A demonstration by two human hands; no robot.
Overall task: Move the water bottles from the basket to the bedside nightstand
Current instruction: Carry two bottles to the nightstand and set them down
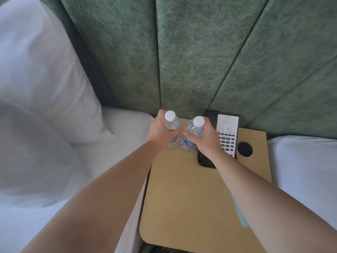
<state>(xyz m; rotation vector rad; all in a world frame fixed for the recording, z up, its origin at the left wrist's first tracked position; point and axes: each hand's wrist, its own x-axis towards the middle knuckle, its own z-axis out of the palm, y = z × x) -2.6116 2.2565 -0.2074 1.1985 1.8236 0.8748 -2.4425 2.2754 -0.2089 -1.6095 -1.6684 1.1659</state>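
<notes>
Two clear water bottles with white caps and blue labels stand upright side by side at the back left of the tan nightstand point(182, 194). My left hand point(160, 130) is wrapped around the left bottle point(172, 123). My right hand point(206, 137) grips the right bottle point(193, 130) around its upper body. The bottoms of both bottles appear to rest on the nightstand top. No basket is in view.
A black desk phone point(227, 139) with a white card stands right behind my right hand. A round black coaster point(244, 149) lies right of it. A green padded headboard point(200, 61) rises behind. White beds and a pillow point(45, 79) flank the nightstand.
</notes>
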